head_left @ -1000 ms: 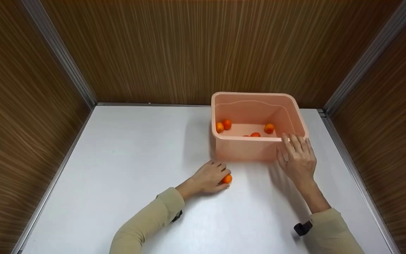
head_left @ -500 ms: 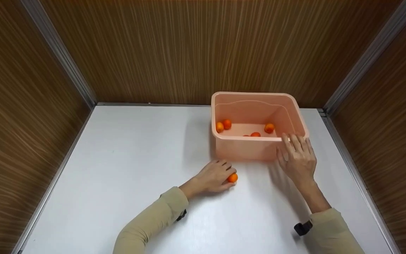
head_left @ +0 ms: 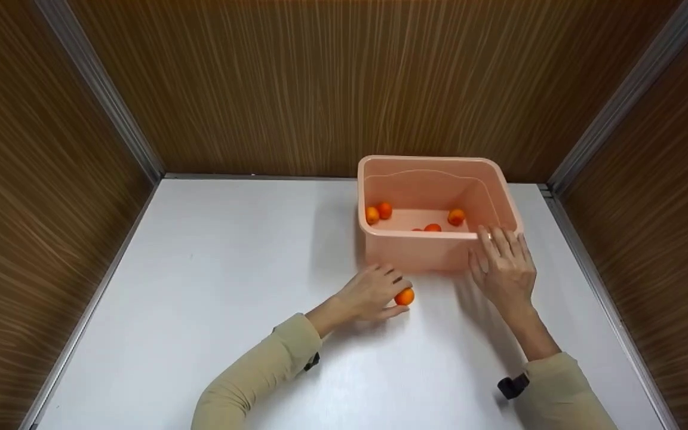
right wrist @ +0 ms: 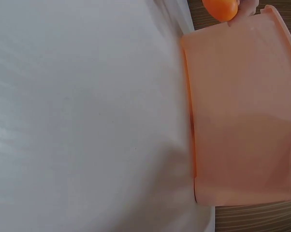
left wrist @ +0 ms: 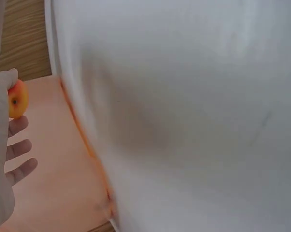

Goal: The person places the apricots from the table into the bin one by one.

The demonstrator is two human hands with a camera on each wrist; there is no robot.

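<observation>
Left hand (head_left: 371, 294) held its grip pinched on a small round orange fruit (head_left: 404, 296) at the white table (head_left: 212, 286), just near of the pink plastic tub (head_left: 415, 251), whose near-right corner the right hand (head_left: 504, 269) touched with straight, relaxed fingers.

White table in a wood-lined booth

A white table (head_left: 212, 286) fills the floor of a booth closed in by brown wood-grain walls (head_left: 320, 83) at the back and both sides, with grey metal strips (head_left: 102, 89) down the corners; the light seems to fall evenly from above.
</observation>
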